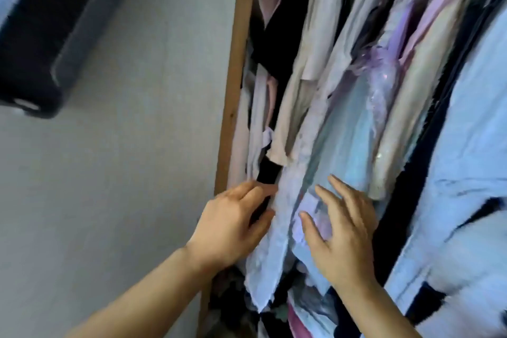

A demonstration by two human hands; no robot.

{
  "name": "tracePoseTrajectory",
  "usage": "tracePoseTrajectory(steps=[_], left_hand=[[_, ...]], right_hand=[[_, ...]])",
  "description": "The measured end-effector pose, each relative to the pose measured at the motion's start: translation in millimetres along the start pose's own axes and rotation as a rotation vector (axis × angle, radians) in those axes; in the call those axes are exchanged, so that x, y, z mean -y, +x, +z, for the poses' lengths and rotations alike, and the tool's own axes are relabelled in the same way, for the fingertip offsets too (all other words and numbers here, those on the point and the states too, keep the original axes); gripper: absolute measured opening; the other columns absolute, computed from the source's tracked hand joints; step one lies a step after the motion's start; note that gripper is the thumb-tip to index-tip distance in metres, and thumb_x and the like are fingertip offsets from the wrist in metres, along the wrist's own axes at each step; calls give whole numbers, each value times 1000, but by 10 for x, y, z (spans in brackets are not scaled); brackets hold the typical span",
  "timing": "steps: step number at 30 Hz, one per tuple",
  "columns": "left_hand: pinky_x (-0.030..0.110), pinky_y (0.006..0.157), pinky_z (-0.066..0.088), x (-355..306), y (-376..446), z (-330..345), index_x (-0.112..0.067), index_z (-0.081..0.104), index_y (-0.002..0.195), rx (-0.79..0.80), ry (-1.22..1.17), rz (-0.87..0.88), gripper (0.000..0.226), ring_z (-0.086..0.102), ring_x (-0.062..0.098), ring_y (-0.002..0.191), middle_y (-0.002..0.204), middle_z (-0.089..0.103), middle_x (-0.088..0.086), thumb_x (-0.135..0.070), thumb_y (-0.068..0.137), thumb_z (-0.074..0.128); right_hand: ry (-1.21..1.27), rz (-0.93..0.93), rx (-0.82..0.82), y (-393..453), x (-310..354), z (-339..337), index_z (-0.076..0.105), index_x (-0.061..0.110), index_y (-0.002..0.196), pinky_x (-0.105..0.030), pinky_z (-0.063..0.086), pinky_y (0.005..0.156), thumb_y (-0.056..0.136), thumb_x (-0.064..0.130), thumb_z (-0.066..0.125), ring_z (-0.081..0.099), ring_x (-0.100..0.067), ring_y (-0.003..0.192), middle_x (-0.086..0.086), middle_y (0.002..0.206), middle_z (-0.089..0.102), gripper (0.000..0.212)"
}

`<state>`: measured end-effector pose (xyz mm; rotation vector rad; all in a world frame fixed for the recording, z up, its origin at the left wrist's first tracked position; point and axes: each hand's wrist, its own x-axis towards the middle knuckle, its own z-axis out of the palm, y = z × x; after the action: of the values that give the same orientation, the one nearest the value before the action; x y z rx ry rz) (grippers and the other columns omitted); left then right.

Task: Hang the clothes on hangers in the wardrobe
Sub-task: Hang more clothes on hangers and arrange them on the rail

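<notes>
head cam: pretty blurry tbh
left hand point(233, 223): fingers loosely spread, resting on edge of a pale blue shirt point(270, 252), not gripping
right hand point(341, 230): fingers splayed flat vs hanging clothes point(356, 77)
wardrobe point(233, 85): wooden frame left of clothes, packed w/ shirts
wall point(123, 145): grey, left side

Grey wall point(123, 145), dark box point(35, 44) upper left

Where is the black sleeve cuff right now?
In the head view, the black sleeve cuff hangs left of centre by the wardrobe's wooden frame, just above the left hand.
</notes>
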<state>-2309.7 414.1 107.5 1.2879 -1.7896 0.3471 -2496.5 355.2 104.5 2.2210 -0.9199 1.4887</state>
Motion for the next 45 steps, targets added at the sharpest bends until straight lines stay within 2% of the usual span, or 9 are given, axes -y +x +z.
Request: tracePoseTrajectory(steps=[7, 11, 17, 21, 25, 32, 38, 42, 45], left_hand=[[22, 53, 51, 355, -2127, -992, -30, 61, 109, 114, 256, -445, 25, 67, 12, 74, 90, 69, -11, -35, 86, 49], [22, 54, 53, 313, -3468, -1826, -34, 55, 106, 21, 404, -824, 22, 68, 9, 72, 90, 68, -15, -37, 86, 47], [18, 48, 48, -266, -5008, -2888, -33, 55, 99, -163, 648, -1290, 24, 63, 0, 68, 80, 68, -19, -37, 77, 47], [7, 50, 41, -734, -5807, -3300, -39, 62, 98, -290, 687, -1580, 26, 59, -11, 71, 82, 64, -28, -43, 78, 45], [7, 53, 44, -1038, -6234, -3453, -37, 67, 94, -438, 739, -1719, 26, 58, -11, 72, 82, 64, -28, -41, 81, 45], [2, 66, 40, -1390, -6686, -3589, -34, 67, 97, -777, 750, -1944, 28, 58, -13, 74, 88, 67, -23, -42, 79, 47], [8, 69, 41, -1385, -7075, -3845, -29, 71, 100, -964, 808, -2132, 46, 57, -12, 84, 90, 61, -31, -54, 76, 40], [4, 69, 36, -1194, -7424, -4004, -28, 69, 103, -1057, 772, -2281, 25, 54, -15, 88, 93, 60, -29, -36, 84, 56], [8, 72, 40, -923, -7754, -4108, -34, 65, 103, -1248, 680, -2378, 19, 58, -9, 88, 98, 60, -26, -25, 86, 64]], right_hand=[[508, -227, 370, -784, 1597, 654, 71, 6, 93, -37, 49, 82, 85, 24, 59, 63, -23, 89, -3, 95, 69, 23], [731, -371, 504, -1222, 2699, 939, 72, 11, 82, -30, 45, 72, 83, 25, 57, 63, -21, 73, 2, 79, 69, 21], [1010, -607, 641, -1778, 4407, 1106, 72, 14, 81, -29, 41, 69, 80, 29, 56, 59, -19, 73, 3, 76, 67, 21], [1189, -736, 720, -2163, 5393, 1052, 72, 14, 82, -26, 41, 73, 77, 27, 58, 54, -13, 77, 4, 77, 67, 20], [1292, -872, 844, -2480, 6053, 947, 71, 16, 82, -26, 41, 75, 71, 23, 67, 58, -15, 76, 5, 78, 67, 14], [1378, -1162, 1162, -2954, 7108, 775, 72, 15, 90, -29, 52, 70, 80, 34, 53, 65, -16, 77, 5, 85, 70, 29], [1375, -1428, 1312, -3329, 7999, 711, 70, 17, 92, -22, 45, 72, 81, 37, 49, 66, -16, 79, 7, 87, 69, 31], [1367, -1559, 1397, -3690, 8604, 865, 70, 17, 91, -24, 50, 64, 77, 30, 61, 66, -16, 77, 8, 84, 68, 22], [1339, -1675, 1449, -4048, 9140, 1060, 70, 17, 91, -20, 47, 63, 70, 30, 66, 66, -15, 76, 9, 82, 66, 25]])
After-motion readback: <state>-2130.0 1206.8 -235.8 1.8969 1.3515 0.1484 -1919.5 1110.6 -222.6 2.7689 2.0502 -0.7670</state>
